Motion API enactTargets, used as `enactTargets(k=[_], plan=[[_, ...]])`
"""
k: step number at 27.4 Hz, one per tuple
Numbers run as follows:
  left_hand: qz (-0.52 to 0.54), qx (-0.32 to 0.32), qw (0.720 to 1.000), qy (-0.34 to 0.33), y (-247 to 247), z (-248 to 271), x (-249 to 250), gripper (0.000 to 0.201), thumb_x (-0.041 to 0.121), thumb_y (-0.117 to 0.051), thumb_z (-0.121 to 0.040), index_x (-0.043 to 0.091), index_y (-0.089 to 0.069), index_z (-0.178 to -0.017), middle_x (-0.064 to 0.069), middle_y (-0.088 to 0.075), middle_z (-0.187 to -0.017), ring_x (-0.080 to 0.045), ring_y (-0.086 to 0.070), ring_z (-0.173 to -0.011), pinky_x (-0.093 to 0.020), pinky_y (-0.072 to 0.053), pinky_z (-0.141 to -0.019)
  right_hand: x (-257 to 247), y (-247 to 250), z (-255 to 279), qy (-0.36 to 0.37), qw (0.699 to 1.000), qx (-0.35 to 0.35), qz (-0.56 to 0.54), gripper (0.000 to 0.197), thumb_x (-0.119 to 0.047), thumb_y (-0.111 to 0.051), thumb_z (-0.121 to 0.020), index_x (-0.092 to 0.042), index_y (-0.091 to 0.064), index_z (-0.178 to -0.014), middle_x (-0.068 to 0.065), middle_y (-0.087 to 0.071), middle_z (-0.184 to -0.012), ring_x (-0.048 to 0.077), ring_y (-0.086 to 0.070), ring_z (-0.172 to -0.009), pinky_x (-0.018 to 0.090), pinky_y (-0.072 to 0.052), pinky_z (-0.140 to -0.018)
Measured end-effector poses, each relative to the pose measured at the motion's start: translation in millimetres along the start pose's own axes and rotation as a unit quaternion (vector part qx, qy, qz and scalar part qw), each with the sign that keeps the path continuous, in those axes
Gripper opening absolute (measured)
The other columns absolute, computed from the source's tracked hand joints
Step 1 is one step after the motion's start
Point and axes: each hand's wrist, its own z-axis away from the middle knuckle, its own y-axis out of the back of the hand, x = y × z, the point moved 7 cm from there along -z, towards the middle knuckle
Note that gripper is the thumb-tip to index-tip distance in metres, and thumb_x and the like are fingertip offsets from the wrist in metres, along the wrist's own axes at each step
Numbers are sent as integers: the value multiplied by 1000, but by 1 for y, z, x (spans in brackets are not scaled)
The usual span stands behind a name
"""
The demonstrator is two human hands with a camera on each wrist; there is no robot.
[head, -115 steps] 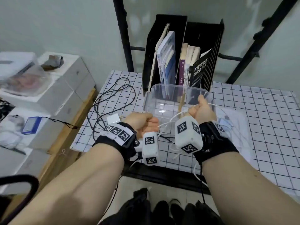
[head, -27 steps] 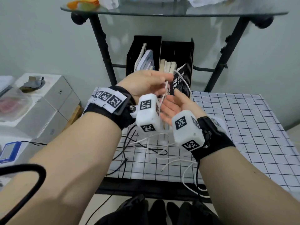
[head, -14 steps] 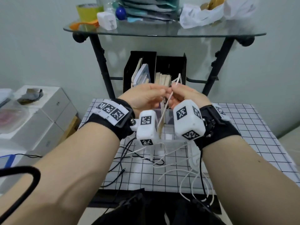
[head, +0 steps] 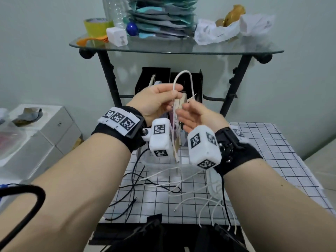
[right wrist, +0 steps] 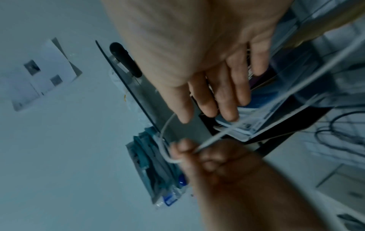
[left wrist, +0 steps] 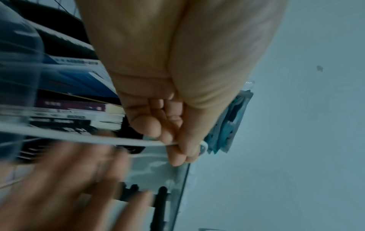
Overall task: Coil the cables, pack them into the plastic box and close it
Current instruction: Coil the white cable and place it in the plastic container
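Note:
My left hand [head: 171, 93] is raised at chest height and pinches a white cable [head: 183, 72], which arcs up in a narrow loop and comes down by my right hand's fingertips [head: 187, 106]. My right hand [head: 192, 115] lies palm up just below, fingers straight; the right wrist view shows the white cable [right wrist: 164, 137] running behind those fingers [right wrist: 227, 100]. In the left wrist view, my left hand [left wrist: 177, 140] holds the cable [left wrist: 118, 141] between thumb and fingers. The rest of the white cable [head: 181, 184] trails onto the gridded table. The clear plastic box [head: 145, 160] stands open, partly hidden behind my wrists.
A black cable [head: 134, 180] lies tangled at the table's left front. A black file rack with books [head: 156, 77] stands behind the box. Above is a glass shelf [head: 174, 49] on a black frame, loaded with clutter. White boxes [head: 54, 124] sit left of the table.
My right hand has let go of the cable, dropped a little and turned palm up. The loop above my left hand's pinch stands taller. The head view has tilted upward.

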Motion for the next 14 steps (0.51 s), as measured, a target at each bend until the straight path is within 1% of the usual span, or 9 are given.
enactTargets(k=[2, 3, 6, 8, 10, 11, 13, 14], plan=[[36, 15, 999, -22, 1, -3, 14, 16, 0, -51, -94, 6, -64, -100, 0, -67, -71, -3, -49, -50, -12, -44, -50, 14, -7, 0, -25, 999, -32, 20, 26, -33, -52, -96, -11, -64, -95, 5, -71, -84, 12, -68, -70, 16, -50, -52], [51, 25, 998, -29, 3, -4, 19, 16, 1, -51, -94, 7, -64, -101, 0, -67, -72, -3, -50, -50, -12, -44, -51, 19, -8, 0, -32, 999, -38, 15, 26, -33, -54, -95, -9, -64, -95, 6, -70, -81, 12, -68, -64, 16, -49, -49], [104, 69, 991, -52, 11, -7, 33, 17, 1, -52, -94, 7, -60, -108, -2, -68, -71, -4, -51, -51, -12, -46, -51, 24, -5, 1, -30, 999, -32, 23, 24, -27, -58, -94, -5, -66, -94, 7, -69, -70, 12, -67, -54, 17, -48, -45], [140, 105, 982, -67, 20, -7, 38, 28, -2, -53, -92, 12, -50, -116, -7, -68, -74, -6, -52, -51, -14, -47, -49, 23, 0, 3, -30, 998, -36, 40, 22, -25, -59, -94, -5, -66, -91, 5, -63, -63, 12, -60, -49, 20, -47, -48], [150, 134, 976, -79, 31, -7, 37, 41, -5, -54, -90, 19, -42, -121, -11, -66, -79, -8, -54, -53, -15, -48, -51, 21, 4, 6, -33, 998, -47, 26, 24, -28, -61, -92, -6, -68, -87, 1, -54, -57, 12, -44, -45, 24, -38, -54], [141, 139, 977, -80, 34, -8, 35, 40, -6, -54, -91, 18, -44, -122, -12, -65, -81, -9, -54, -55, -16, -49, -52, 18, 4, 8, -30, 998, -56, 7, 26, -31, -62, -91, -7, -69, -85, -1, -48, -54, 11, -37, -44, 27, -32, -56], [99, 134, 983, -72, 35, -8, 29, 27, -2, -51, -93, 7, -54, -119, -10, -64, -80, -10, -56, -58, -17, -50, -56, 9, 1, 13, -5, 996, -81, -30, 29, -33, -58, -93, -9, -68, -82, -4, -37, -50, 9, -28, -39, 28, -19, -56], [69, 125, 988, -63, 34, -8, 25, 23, 1, -51, -94, 2, -57, -116, -9, -63, -79, -11, -56, -60, -17, -51, -58, 1, -2, 16, 17, 994, -95, -50, 29, -33, -54, -95, -10, -65, -82, -5, -33, -48, 8, -25, -37, 28, -14, -56]])
